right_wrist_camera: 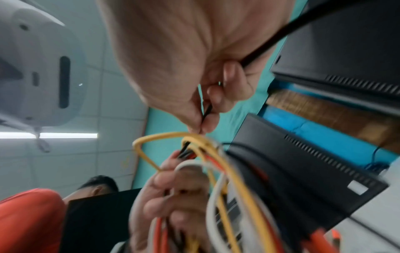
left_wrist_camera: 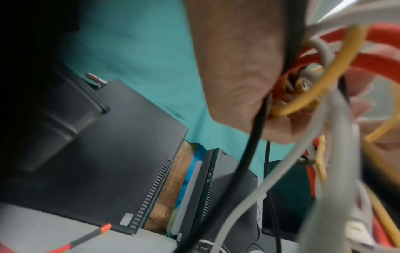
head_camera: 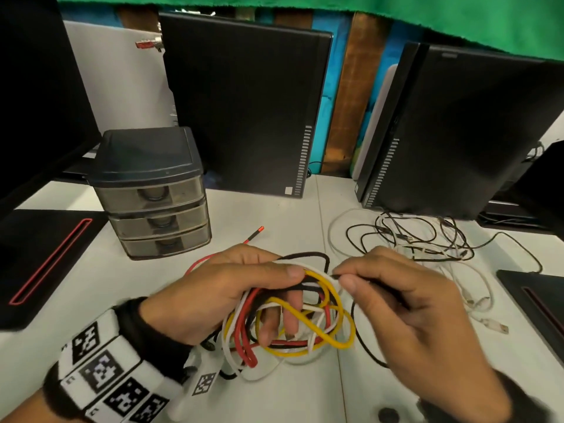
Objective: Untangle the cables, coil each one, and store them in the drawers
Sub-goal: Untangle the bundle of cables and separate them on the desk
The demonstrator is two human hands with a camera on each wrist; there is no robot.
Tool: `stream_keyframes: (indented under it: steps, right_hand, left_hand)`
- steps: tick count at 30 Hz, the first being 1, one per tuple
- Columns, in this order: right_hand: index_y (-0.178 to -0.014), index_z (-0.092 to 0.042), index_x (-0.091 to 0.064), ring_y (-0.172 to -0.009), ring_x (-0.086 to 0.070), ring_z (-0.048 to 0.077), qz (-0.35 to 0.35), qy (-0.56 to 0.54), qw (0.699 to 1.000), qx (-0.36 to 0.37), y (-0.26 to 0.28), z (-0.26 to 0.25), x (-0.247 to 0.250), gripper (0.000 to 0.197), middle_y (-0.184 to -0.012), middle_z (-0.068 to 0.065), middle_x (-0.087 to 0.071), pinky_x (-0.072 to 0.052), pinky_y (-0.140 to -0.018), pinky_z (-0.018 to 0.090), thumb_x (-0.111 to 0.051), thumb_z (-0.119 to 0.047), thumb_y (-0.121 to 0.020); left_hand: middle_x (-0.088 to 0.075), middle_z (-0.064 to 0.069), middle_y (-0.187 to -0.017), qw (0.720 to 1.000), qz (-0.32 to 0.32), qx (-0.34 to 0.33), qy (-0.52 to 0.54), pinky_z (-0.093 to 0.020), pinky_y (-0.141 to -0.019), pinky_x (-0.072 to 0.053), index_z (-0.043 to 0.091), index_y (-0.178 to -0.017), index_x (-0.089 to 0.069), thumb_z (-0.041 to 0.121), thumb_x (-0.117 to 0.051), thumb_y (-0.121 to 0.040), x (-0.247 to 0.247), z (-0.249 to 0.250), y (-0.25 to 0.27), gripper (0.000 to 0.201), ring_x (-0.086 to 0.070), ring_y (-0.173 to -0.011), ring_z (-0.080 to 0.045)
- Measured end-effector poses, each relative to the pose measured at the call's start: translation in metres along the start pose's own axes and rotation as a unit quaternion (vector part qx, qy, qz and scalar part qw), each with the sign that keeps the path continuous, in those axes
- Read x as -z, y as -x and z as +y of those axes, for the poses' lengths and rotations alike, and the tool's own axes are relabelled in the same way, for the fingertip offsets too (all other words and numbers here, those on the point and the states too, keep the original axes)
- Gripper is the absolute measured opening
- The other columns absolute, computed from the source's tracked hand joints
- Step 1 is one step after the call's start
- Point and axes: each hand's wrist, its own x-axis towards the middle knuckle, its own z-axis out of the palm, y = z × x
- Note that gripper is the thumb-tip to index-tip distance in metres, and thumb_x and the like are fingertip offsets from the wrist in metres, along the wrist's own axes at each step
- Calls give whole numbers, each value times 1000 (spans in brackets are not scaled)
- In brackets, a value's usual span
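A tangle of yellow, red, white and black cables (head_camera: 293, 325) hangs over the white desk in front of me. My left hand (head_camera: 244, 294) grips the tangle, thumb on top and fingers curled through the loops (left_wrist_camera: 303, 89). My right hand (head_camera: 345, 277) pinches a thin black cable (right_wrist_camera: 207, 111) at the tangle's right edge, between thumb and forefinger. The small three-drawer unit (head_camera: 158, 203) stands at the back left with all its drawers closed. The red cable's black and red end (head_camera: 254, 235) lies on the desk beside the unit.
A second heap of thin black and white cables (head_camera: 427, 242) lies on the desk to the right. Two black computer cases (head_camera: 244, 102) stand upright behind. Black mats (head_camera: 45, 254) lie at the left and right edges. Another person in orange (right_wrist_camera: 28, 214) is seen past my right wrist.
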Motion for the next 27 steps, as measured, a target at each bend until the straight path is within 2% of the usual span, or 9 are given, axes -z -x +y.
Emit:
stream_keyframes:
  steps: [3,8,11,13,15,18,20,25,27]
  right_hand:
    - [-96,-25,-74,-71,-60,9,-3,-1,1000,20,1,-9,-10,14,-81,-11,-62,-40,-63,13,-63,-17,-93]
    - [-97,-32,-74,-74,-65,6,59,-19,998,-30,-2,-2,15,14,-87,-15,-71,-47,-66,10,-72,-20,-89]
    - [-96,-28,-74,-74,-65,2,103,-23,993,-42,-6,6,32,19,-83,-17,-73,-47,-70,8,-68,-14,-86]
    - [-98,-28,-74,-76,-65,5,106,-18,993,-38,-7,7,34,19,-85,-15,-72,-47,-70,10,-66,-15,-87]
    - [-99,-28,-74,-74,-63,10,93,-22,995,-33,-7,10,31,19,-83,-12,-71,-48,-67,17,-65,-15,-88]
    - [-100,-32,-73,-74,-61,19,70,2,997,-13,-7,14,22,19,-80,-5,-67,-48,-64,33,-65,-16,-94]
    - [-100,-32,-72,-74,-61,20,53,1,999,-8,-4,16,14,21,-80,-1,-66,-47,-65,36,-60,-15,-93]
    - [-99,-28,-73,-75,-62,12,14,-36,999,6,-1,8,2,24,-81,-11,-64,-43,-66,13,-60,-9,-92]
    - [-99,-27,-74,-75,-63,13,15,-40,999,-3,-3,9,6,22,-82,-10,-66,-44,-65,15,-61,-11,-92]
  left_hand:
    - [-69,-13,-66,1000,-3,-2,7,-16,-42,-46,6,-73,-72,31,-64,-84,-1,-1,-1,28,-54,-39,-11]
    - [-70,-11,-78,999,1,-45,-6,-22,-51,-49,11,-84,-74,32,-70,-83,4,4,4,22,-56,-45,-12]
    - [-64,-23,-101,993,-83,-66,51,-45,-78,-55,2,-114,-67,24,-74,-85,10,7,9,37,-64,-63,-17]
    - [-55,-29,-120,987,-139,-67,42,-77,-93,-37,-3,-127,-58,18,-66,-92,10,4,10,41,-69,-77,-22]
    - [-54,-28,-127,985,-161,-58,19,-89,-91,-20,-2,-130,-55,18,-59,-97,8,-1,7,39,-71,-84,-23]
    - [-57,-37,-118,988,-152,-20,11,-79,-95,-36,6,-123,-64,32,-62,-95,1,-3,3,38,-72,-82,-23]
    - [-68,-23,-112,991,-131,-4,20,-61,-90,-50,13,-113,-71,40,-69,-89,-5,-2,2,36,-73,-77,-19]
    - [-74,-3,-101,994,-89,8,56,-30,-70,-61,6,-110,-70,39,-74,-84,-8,-6,-2,42,-71,-65,-10]
    - [-75,-2,-97,994,-90,11,53,-30,-73,-60,0,-114,-66,37,-70,-87,-8,-7,-4,46,-71,-66,-9]
